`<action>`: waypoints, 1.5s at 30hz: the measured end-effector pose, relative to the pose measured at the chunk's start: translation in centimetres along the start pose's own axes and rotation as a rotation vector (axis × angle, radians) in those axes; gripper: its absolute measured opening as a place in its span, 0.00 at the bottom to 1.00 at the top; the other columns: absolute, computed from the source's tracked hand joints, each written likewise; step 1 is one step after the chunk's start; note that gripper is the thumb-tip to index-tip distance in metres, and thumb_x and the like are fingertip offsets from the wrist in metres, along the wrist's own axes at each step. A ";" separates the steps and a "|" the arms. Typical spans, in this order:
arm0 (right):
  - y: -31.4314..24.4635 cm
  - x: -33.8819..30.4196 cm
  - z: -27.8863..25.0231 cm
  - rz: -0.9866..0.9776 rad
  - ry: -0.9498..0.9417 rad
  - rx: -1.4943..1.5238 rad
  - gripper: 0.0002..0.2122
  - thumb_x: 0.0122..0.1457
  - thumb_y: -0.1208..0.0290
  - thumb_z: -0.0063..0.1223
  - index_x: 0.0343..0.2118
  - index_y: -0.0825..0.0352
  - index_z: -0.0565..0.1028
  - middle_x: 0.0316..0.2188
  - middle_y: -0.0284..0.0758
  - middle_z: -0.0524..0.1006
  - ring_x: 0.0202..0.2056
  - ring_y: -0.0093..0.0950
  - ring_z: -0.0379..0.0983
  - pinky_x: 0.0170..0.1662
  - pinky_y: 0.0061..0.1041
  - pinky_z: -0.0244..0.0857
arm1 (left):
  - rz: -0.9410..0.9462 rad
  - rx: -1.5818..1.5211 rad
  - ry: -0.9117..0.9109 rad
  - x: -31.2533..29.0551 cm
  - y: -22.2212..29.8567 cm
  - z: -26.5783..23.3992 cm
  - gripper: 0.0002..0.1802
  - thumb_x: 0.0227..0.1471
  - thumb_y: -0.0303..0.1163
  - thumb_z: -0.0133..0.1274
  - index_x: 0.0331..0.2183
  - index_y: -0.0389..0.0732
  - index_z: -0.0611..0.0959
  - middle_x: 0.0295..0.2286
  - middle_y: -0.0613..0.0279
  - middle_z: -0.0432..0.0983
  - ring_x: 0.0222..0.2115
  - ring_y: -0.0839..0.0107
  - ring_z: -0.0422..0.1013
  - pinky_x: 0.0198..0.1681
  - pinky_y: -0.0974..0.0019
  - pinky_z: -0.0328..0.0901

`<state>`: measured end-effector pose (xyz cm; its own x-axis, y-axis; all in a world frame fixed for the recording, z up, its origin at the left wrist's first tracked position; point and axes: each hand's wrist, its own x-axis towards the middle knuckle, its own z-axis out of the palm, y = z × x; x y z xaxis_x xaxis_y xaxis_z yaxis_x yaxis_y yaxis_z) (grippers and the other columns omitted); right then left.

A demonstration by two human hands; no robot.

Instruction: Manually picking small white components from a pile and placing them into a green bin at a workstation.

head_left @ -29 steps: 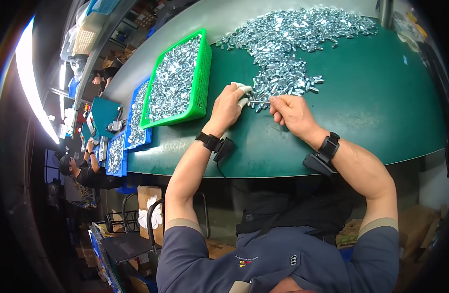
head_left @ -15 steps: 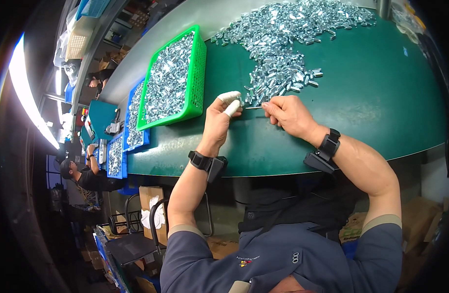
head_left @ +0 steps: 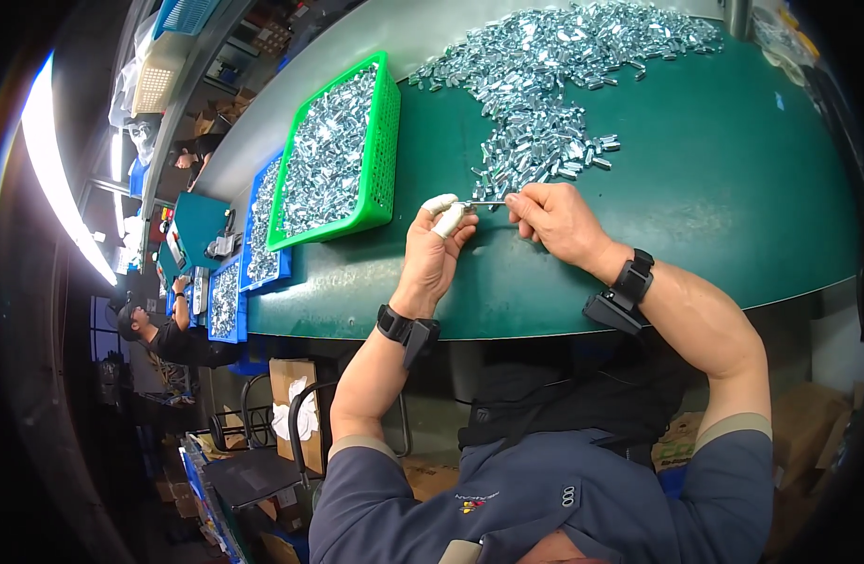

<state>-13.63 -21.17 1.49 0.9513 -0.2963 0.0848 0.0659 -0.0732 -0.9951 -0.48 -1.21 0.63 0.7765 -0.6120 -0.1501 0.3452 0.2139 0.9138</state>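
My left hand point(head_left: 430, 254), with white coverings on its thumb and index finger, pinches a small silvery metal part that those fingers mostly hide. A thin metal rod point(head_left: 488, 202) sticks out from my right hand point(head_left: 562, 224), closed round its other end. The rod's tip meets the left fingertips; whether it sits inside the part I cannot tell. Just beyond both hands spreads a loose pile of small shiny metal pieces point(head_left: 545, 132) on the green tabletop point(head_left: 695, 179).
Left of my hands stands a green plastic basket point(head_left: 385, 155) filled with similar metal pieces. Blue trays point(head_left: 280, 268) of them sit further left. Another person point(head_left: 164, 334) works at the far left, near a second person point(head_left: 195, 155). A black chair point(head_left: 258, 479) stands below the table edge.
My left hand has shifted slightly right and turned, so its pinched fingertips now meet the rod's tip. My right hand has hardly moved; the rod is roughly level.
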 end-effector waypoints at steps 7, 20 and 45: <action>0.2 -0.3 0.3 -0.021 -0.004 0.003 0.19 0.69 0.60 0.50 0.25 0.69 0.80 0.16 0.32 0.78 0.19 0.20 0.71 0.25 0.25 0.64 | -0.002 -0.025 -0.022 -0.6 -1.1 1.5 0.17 0.62 0.25 0.58 0.52 0.36 0.77 0.42 0.56 0.80 0.39 0.68 0.80 0.43 0.70 0.75; 1.1 0.1 0.0 0.065 -0.076 -0.020 0.24 0.71 0.55 0.47 0.23 0.69 0.79 0.13 0.32 0.75 0.16 0.21 0.70 0.23 0.26 0.63 | 0.004 0.075 -0.094 -0.6 -1.8 1.1 0.14 0.62 0.24 0.57 0.49 0.35 0.79 0.41 0.55 0.81 0.39 0.69 0.79 0.42 0.71 0.75; 1.3 0.3 0.2 -0.103 0.053 -0.065 0.17 0.68 0.61 0.54 0.26 0.70 0.79 0.16 0.31 0.76 0.18 0.20 0.71 0.23 0.24 0.64 | 0.053 0.091 -0.066 -1.1 -2.2 1.6 0.14 0.61 0.23 0.58 0.48 0.35 0.79 0.39 0.57 0.82 0.38 0.71 0.80 0.42 0.72 0.75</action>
<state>-13.20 -21.21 0.19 0.9230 -0.3343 0.1904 0.1411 -0.1664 -0.9759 -2.91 -2.27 -0.56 0.7550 -0.6510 -0.0779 0.2526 0.1793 0.9508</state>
